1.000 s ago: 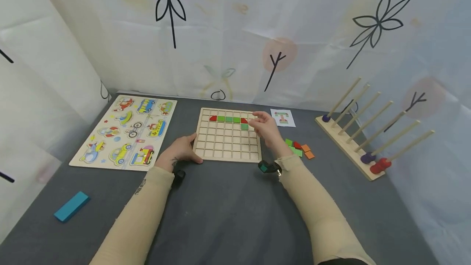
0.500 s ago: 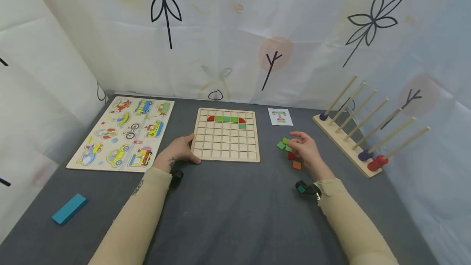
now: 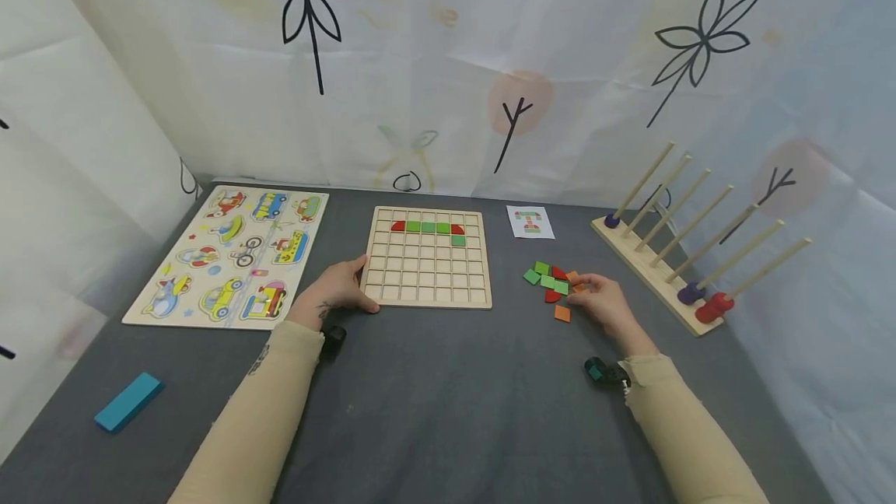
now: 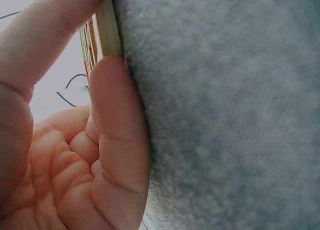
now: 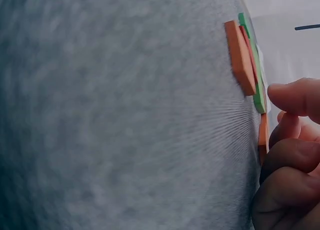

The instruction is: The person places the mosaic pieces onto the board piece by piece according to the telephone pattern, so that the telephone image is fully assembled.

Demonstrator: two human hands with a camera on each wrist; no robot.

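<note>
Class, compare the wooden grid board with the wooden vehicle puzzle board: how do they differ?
The wooden grid board has mostly empty square cells, with one short row of red and green tiles; the wooden vehicle puzzle board is covered in colourful pictures. The left hand grips only the grid board. Both lie flat.

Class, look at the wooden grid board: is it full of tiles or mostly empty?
Mostly empty. The grid board holds only a short run of red and green tiles along its top rows; every other cell is bare.

Head view high, looking down; wrist views close at tabletop; all share table (image 3: 448, 403)
</note>
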